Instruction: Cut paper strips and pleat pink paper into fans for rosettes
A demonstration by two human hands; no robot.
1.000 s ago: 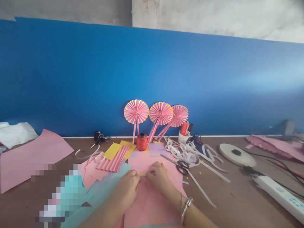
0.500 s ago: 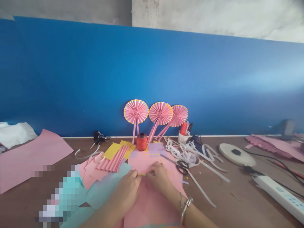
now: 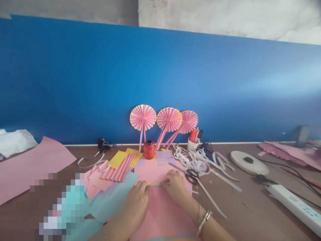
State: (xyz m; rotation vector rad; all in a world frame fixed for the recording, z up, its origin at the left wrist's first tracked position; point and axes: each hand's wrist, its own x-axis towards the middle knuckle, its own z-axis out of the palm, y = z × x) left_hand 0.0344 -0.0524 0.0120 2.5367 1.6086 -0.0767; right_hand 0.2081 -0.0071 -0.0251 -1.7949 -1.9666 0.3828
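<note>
A large pink paper sheet (image 3: 165,214) lies in front of me, with a thin yellow and blue edge (image 3: 154,184) running crosswise between my hands. My left hand (image 3: 139,201) has its fingers curled down at the left end of that edge. At the right end, my right hand (image 3: 175,184) pinches the paper with bent fingers; the fingertips are partly hidden. Just right of it lie scissors (image 3: 192,176) with black handles. Beyond the hands stands a red spool of thread (image 3: 149,150).
Round pleated pink fans (image 3: 143,117) lean on the blue wall board (image 3: 100,73). Pleated pink paper (image 3: 119,169) and turquoise sheets (image 3: 112,201) lie left. White strips (image 3: 200,164), a white pen cup (image 3: 193,144), a round white disc (image 3: 248,163) and a power strip (image 3: 293,204) are right.
My right hand has slid right along the edge, away from my left hand, so more of the coloured edge shows between them. The left hand has shifted only slightly.
</note>
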